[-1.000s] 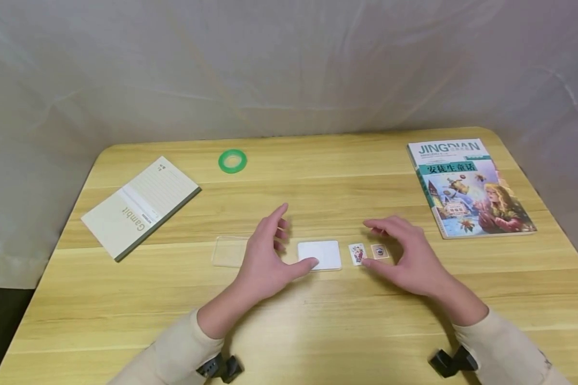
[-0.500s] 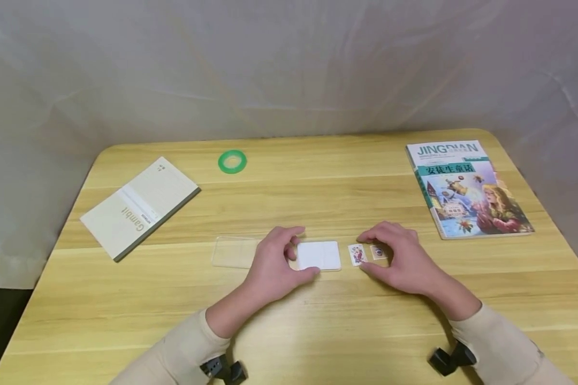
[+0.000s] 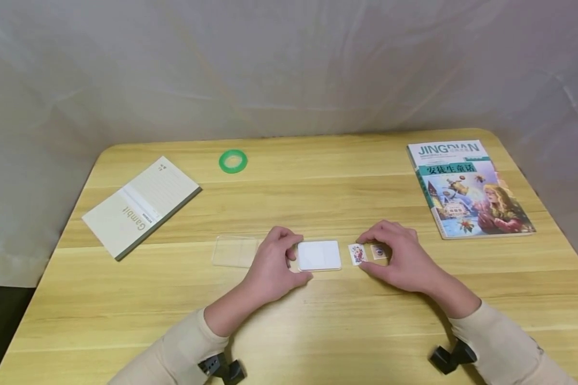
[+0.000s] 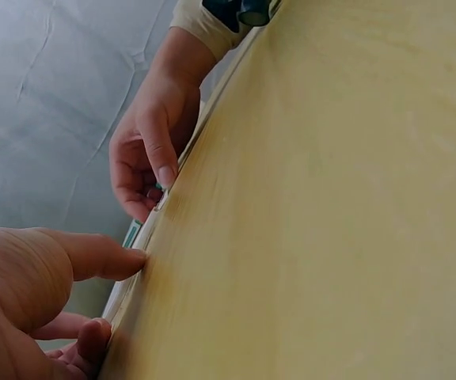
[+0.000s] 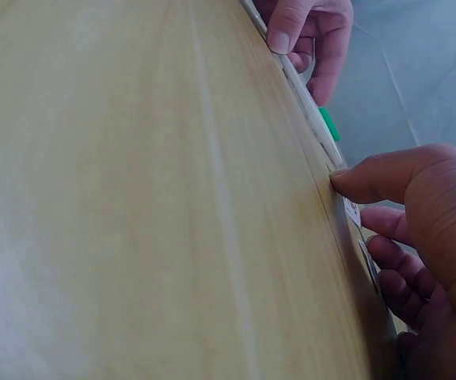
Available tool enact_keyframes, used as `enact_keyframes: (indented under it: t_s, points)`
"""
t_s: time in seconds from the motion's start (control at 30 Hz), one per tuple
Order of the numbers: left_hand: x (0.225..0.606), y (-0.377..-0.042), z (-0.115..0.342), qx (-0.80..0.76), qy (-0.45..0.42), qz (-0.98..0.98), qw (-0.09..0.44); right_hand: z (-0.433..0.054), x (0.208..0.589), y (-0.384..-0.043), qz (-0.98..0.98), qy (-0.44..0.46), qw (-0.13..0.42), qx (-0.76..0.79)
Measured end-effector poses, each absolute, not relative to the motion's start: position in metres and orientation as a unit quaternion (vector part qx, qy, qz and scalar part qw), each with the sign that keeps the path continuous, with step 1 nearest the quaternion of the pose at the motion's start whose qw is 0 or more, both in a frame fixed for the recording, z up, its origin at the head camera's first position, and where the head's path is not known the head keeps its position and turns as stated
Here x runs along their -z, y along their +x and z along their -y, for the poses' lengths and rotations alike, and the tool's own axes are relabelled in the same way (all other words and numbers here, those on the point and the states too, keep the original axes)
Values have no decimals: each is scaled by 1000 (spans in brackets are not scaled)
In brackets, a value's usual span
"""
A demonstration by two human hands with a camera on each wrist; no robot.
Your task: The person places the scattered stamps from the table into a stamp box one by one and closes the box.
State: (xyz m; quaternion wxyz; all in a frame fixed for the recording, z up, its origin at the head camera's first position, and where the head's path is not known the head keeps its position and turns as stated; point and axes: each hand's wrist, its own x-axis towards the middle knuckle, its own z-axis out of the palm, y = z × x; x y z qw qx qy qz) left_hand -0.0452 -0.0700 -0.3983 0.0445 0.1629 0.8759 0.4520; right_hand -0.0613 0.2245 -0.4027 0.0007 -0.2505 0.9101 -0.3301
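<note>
A white rectangular card (image 3: 319,255) with a clear rim lies flat at the table's middle. My left hand (image 3: 272,267) stands at its left end, index fingertip by the far corner and thumb just off the near edge. To the right is a small stamp-like picture (image 3: 357,254) with a white border and a colourful figure. My right hand (image 3: 402,259) pinches it between thumb and index finger at the near and far edges. A second stamp-like picture (image 3: 378,252) lies under the arch of that hand, partly covered. Beside my left hand sits a clear plastic rectangle (image 3: 233,252), its right end hidden.
Far left on the wooden table (image 3: 289,331) lies a notebook (image 3: 142,208), set at an angle. A green tape roll (image 3: 233,161) sits near the back edge. At the right is an illustrated book (image 3: 471,188). A pale curtain (image 3: 289,69) hangs behind.
My left hand lowered around the card's left end, then its thumb drew slightly back from the near edge. The right index finger came down to the small picture's far edge. The card stayed put.
</note>
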Motion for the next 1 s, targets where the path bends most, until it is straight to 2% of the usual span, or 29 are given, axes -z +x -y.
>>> enact_keyframes:
  t_s: [1.0]
  points:
    - [400,-49,71,-439,172,-880,59,-214,401,-67,-883,-298,-33,361]
